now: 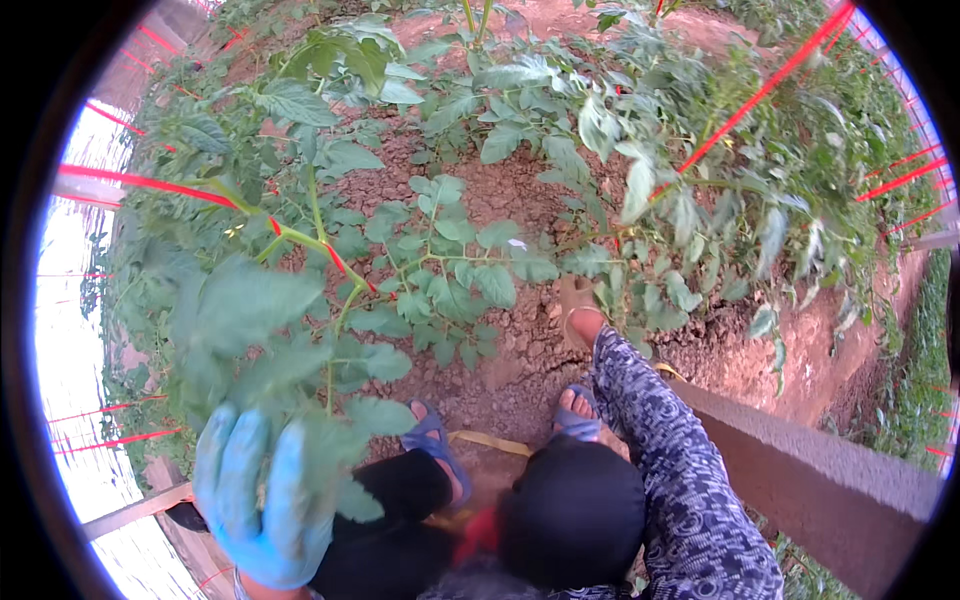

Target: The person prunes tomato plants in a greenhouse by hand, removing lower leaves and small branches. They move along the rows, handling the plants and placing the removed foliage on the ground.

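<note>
My left hand [259,480], in a blue glove stained with dirt, is raised at the lower left. Blurred leaves of a tomato plant [281,247] overlap its fingers, so I cannot tell whether it grips any. My right arm, in a patterned sleeve [660,427], reaches forward and down to the foliage. At its end my right hand [577,304], apparently in a brownish glove, is low by the cracked soil [517,322] and partly hidden by leaves. Red twine [157,184] runs from the left to the tomato stem and winds around it.
Another red twine [757,94] slants down into the tomato plants [720,217] on the right. A long wooden beam [810,457] runs close along my right side. My feet in blue sandals [439,446] stand on the soil, with a yellow strap [491,442] between them.
</note>
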### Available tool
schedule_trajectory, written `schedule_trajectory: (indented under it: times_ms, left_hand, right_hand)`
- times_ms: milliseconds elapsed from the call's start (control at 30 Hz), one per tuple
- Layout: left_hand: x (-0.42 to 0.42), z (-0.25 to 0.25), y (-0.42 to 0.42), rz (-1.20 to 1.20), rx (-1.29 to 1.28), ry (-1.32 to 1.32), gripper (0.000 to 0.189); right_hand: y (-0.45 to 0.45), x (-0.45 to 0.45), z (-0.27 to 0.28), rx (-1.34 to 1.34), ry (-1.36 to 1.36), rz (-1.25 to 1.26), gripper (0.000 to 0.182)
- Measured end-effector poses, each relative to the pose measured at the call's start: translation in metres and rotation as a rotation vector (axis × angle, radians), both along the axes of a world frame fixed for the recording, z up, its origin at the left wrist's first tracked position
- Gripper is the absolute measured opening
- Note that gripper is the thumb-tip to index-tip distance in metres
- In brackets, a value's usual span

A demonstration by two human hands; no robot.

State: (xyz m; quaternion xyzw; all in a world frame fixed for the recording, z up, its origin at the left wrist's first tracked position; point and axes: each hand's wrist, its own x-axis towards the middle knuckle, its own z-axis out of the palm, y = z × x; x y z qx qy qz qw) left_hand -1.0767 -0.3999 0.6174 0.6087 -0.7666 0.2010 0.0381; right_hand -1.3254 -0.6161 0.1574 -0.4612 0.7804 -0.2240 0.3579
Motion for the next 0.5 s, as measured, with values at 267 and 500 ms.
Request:
schedule_trajectory:
  times_ms: [267,500]
  left_hand:
    - [0.032,-0.016,0.013,0.147,0.006,-0.016,0.046]
    - [0.017,-0.007,-0.021,0.24,0.154,0.066,0.033]
  right_hand:
    - [-0.069,-0.016,-0.094,-0.115,0.042,0.558,0.048]
    - [-0.094,-0.011,-0.087,-0.069,0.179,0.921,0.049]
